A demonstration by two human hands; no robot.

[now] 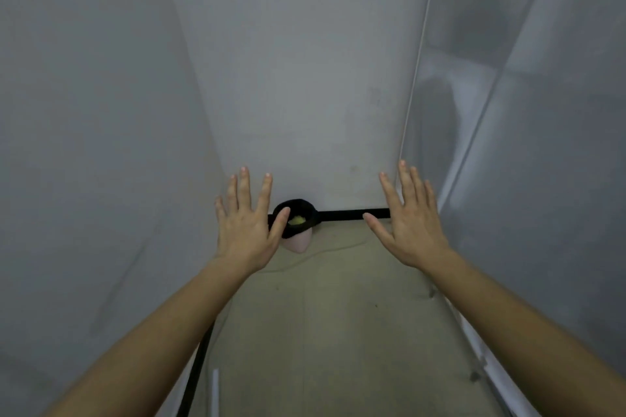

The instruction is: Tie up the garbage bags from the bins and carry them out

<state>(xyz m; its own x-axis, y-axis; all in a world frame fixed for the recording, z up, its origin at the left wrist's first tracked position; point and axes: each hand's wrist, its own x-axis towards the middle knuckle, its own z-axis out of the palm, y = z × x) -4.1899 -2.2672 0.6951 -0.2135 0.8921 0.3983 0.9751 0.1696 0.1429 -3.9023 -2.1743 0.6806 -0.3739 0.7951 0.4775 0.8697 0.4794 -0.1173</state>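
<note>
A small pink bin stands on the floor against the far wall of a narrow corridor. A black garbage bag lines its rim, and something yellow lies inside. My left hand is held out in front of the bin with fingers spread and straight, partly covering the bin's left side. My right hand is stretched out to the right of the bin, fingers also spread. Neither hand holds anything.
White walls close in on the left and ahead. A glossy grey panel runs along the right. A black skirting strip lines the far wall's foot. The beige floor stretches toward me.
</note>
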